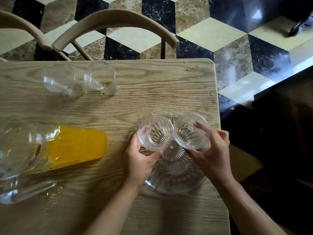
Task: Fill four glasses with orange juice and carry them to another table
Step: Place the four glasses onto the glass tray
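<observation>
My left hand grips an empty clear glass, and my right hand grips a second empty glass beside it. Both glasses are over a ribbed clear glass tray on the wooden table. Two more empty glasses stand at the table's far left; the right one has a trace of juice at its bottom. A glass pitcher holding orange juice stands at the left edge of the view, its handle toward me.
Small juice drops dot the table's right edge and far corner. Two beige chair backs stand behind the table. The patterned marble floor lies to the right, with a dark area beyond the table's right side.
</observation>
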Tool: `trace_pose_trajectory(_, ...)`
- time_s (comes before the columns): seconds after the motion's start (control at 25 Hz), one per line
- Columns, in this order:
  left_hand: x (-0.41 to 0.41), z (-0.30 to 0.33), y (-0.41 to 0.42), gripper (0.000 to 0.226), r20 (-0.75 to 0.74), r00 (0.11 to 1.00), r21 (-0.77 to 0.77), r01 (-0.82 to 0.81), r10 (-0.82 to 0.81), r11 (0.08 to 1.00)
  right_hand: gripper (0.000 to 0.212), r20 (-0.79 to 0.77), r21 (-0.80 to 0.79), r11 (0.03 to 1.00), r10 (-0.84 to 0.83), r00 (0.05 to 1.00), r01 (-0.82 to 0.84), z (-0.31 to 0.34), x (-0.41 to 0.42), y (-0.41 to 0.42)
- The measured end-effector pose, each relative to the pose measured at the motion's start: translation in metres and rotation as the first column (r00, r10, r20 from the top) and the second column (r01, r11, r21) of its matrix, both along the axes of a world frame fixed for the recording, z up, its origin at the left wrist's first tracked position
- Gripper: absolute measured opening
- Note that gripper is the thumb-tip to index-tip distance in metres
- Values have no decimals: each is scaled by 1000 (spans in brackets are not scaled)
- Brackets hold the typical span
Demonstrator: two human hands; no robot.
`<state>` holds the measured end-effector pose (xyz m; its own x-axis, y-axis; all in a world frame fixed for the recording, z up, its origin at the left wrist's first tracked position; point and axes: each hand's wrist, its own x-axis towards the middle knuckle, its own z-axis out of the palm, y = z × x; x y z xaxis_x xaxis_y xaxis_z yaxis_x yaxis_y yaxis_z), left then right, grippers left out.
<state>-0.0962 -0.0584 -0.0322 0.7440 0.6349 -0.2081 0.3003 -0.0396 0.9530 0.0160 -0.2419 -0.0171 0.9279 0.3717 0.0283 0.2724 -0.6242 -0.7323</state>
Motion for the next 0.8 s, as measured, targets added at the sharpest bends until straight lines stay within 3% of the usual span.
trace_pose_trajectory(0.32,2,1,-5,83,-3,1000,22,-4,4,1000,80,-39,-54,998,19,999,-21,8,-1,2)
trace_pose_trajectory(0.52,-2,-2,-5,106,4,1000,21,-2,2,1000,110,-74,-112,994,-12,997,4,8,0,-1)
trace_pose_trajectory(0.8,-15,21,-2,111,-18,999,142,45,-42,989,119,-137,-94,993,56,989,-69,37,-5,-10)
